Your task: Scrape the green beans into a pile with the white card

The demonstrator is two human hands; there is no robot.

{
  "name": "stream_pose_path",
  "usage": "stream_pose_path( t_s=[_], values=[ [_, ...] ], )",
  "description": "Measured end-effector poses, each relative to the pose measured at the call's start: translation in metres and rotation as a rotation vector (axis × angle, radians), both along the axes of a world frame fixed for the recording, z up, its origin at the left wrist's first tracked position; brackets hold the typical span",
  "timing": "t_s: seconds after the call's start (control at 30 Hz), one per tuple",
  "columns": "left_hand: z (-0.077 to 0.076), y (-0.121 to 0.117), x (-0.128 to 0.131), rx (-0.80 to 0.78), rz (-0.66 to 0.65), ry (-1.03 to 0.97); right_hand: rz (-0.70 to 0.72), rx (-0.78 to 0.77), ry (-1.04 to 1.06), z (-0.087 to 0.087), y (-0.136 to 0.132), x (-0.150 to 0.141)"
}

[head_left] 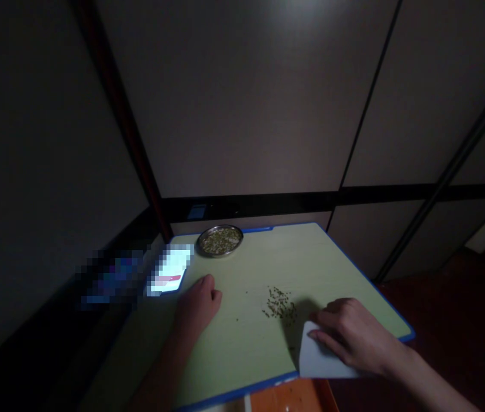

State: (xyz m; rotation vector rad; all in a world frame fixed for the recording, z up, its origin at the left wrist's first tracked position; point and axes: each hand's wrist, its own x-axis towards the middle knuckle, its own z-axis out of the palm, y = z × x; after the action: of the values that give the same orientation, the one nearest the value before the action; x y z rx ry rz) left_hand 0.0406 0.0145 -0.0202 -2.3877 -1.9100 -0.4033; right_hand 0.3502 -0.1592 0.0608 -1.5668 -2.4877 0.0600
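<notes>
My right hand [348, 335] grips a flat white scraper-like card [322, 357], held on edge at the table's front right edge. Just beyond its far corner lies a loose patch of small dark green beans or seeds [280, 303]. A few single ones are scattered to the left. My left hand [199, 300] rests as a closed fist on the pale green tabletop [242, 349], with nothing visible in it. Behind that fist stands a round metal dish [220, 240] holding many greenish and pale bits.
A lit phone [171, 269], partly blurred out, lies at the table's left side. Below the front edge sits an orange tray [291, 397] with a few specks in it. Cabinet panels [246, 114] rise behind the table. The table has a blue rim [362, 274].
</notes>
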Motion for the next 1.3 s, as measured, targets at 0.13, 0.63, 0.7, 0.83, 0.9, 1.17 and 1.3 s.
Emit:
stream_pose_path(
  t_s=[0.13,0.63,0.7,0.83,0.9,1.17,1.3],
  values=[
    [0.000,0.000,0.000,-0.001,-0.005,0.001,-0.076,0.019,-0.001,0.003,0.002,0.004],
    [0.001,0.001,-0.001,-0.009,-0.020,0.019,-0.117,0.013,-0.013,-0.008,0.003,0.005],
    [-0.001,0.001,-0.001,0.015,-0.026,0.025,-0.144,0.030,-0.033,-0.009,0.005,0.006],
    [-0.003,0.002,-0.002,0.041,-0.036,0.032,-0.162,0.037,-0.019,-0.009,0.005,0.007],
    [-0.002,0.002,-0.002,0.042,-0.037,0.032,-0.153,0.031,0.001,-0.008,0.003,0.006],
    [-0.001,0.001,-0.001,-0.007,-0.024,0.010,-0.145,0.025,0.016,-0.009,0.002,-0.002],
    [-0.002,0.002,-0.002,0.012,-0.020,0.009,-0.185,0.014,-0.002,-0.011,0.003,0.004]
  ],
)
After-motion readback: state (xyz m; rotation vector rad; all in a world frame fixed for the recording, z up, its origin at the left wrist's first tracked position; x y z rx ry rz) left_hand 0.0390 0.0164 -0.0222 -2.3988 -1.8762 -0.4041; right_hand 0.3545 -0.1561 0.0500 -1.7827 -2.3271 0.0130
